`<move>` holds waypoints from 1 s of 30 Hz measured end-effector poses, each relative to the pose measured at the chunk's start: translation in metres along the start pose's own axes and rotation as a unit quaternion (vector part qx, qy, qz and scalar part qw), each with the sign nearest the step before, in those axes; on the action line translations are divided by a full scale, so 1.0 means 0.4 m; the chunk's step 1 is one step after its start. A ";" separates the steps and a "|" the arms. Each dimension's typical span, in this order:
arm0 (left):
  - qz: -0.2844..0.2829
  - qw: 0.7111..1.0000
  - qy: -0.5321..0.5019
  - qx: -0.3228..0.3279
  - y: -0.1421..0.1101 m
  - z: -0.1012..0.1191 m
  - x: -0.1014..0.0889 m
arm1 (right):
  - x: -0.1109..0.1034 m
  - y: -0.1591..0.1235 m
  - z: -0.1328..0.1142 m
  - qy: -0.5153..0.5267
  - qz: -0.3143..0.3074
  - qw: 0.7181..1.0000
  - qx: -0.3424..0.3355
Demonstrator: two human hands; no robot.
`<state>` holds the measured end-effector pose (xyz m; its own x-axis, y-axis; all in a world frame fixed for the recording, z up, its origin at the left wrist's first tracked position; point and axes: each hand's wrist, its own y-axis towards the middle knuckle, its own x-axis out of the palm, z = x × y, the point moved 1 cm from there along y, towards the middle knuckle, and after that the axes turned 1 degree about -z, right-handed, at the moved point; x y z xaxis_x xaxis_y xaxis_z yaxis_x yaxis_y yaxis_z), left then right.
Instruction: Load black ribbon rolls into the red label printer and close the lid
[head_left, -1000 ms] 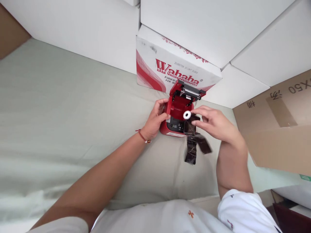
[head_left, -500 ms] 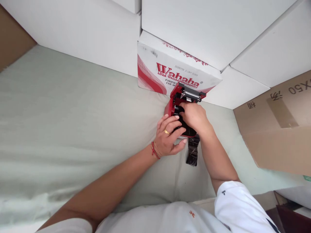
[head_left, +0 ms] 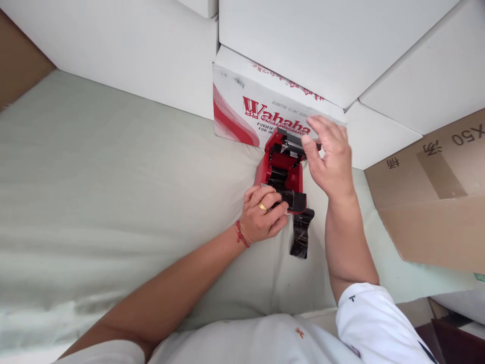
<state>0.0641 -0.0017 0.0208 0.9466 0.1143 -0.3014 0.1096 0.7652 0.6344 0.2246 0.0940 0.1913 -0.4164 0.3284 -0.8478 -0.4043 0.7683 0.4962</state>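
Note:
A small red-and-black machine with a raised lid and a roller, like a label printer (head_left: 296, 174), sits on the cloth. Inside it a curled black strip (head_left: 278, 178) is visible. My left hand (head_left: 264, 212), with a gold ring and a red wrist string, is closed over the machine's near left edge, fingers bent onto its front part; the fingertips are partly hidden. My right hand (head_left: 331, 156) is raised at the right of the lid, thumb and fingers apart, holding nothing; whether it touches the lid I cannot tell. A wrinkled black strip (head_left: 300, 237) lies at the machine's near right corner.
A white and red Wahaha carton (head_left: 235, 111) stands right behind the machine. Large white boxes (head_left: 144, 55) line the back. A brown cardboard box (head_left: 435, 202) bounds the right side, another brown box (head_left: 22, 55) the far left. Pale green cloth (head_left: 132, 177) covers the surface.
My right hand has come out of the machine and moved up and right beside the lid, its fingers now spread. My left hand stays at the near edge, its fingers more curled.

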 end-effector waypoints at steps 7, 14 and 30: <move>-0.020 0.999 0.013 0.043 0.004 0.007 -0.003 | 0.033 -0.075 0.017 0.038 -0.061 0.997 -0.013; 0.003 0.999 -0.004 0.044 -0.002 0.016 -0.003 | 0.027 -0.227 -0.026 0.089 -0.084 0.992 -0.023; 0.044 0.892 -0.361 -0.270 0.130 -0.097 -0.073 | 0.062 -0.269 -0.031 0.107 -0.056 0.992 -0.021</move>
<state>0.0305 0.0593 0.0349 0.9142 -0.1002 0.3926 0.0488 0.9891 0.1387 0.2478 0.0126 0.1191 -0.5292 0.1145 -0.8408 -0.4895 0.7682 0.4127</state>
